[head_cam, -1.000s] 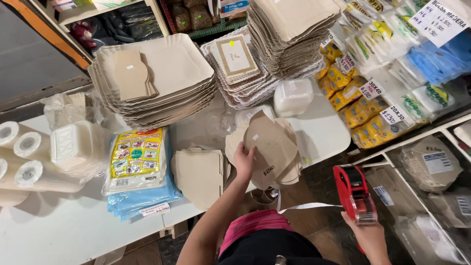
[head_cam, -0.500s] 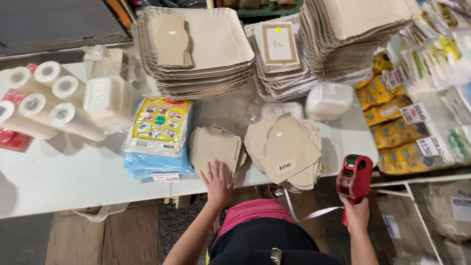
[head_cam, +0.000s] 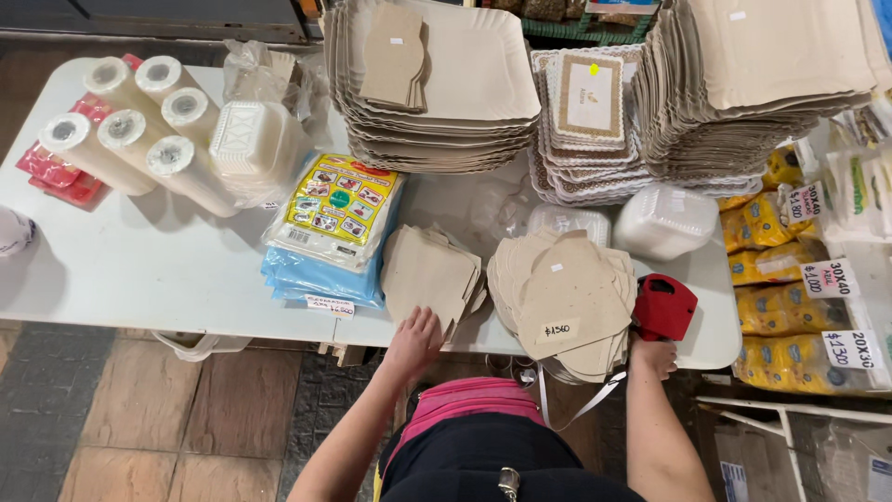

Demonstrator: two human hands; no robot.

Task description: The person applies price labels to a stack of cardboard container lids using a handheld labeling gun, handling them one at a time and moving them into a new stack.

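2 stacks of brown card shapes lie at the table's [head_cam: 186, 279] near edge. Left hand [head_cam: 413, 339] rests open on the smaller card stack [head_cam: 429, 276]. Right hand [head_cam: 653, 355] grips a red label gun [head_cam: 663, 306] touching the larger card stack [head_cam: 565, 302]. Blue packets [head_cam: 327, 270] lie just left; a clear plastic container [head_cam: 665, 221] stands behind.

Cardboard stack [head_cam: 430, 276] left of bigger stack [head_cam: 567, 297] (both on table [head_cam: 167, 270]).

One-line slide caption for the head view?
Left hand rests on a small cardboard stack; right hand holds a red price labeller beside a larger tagged stack.
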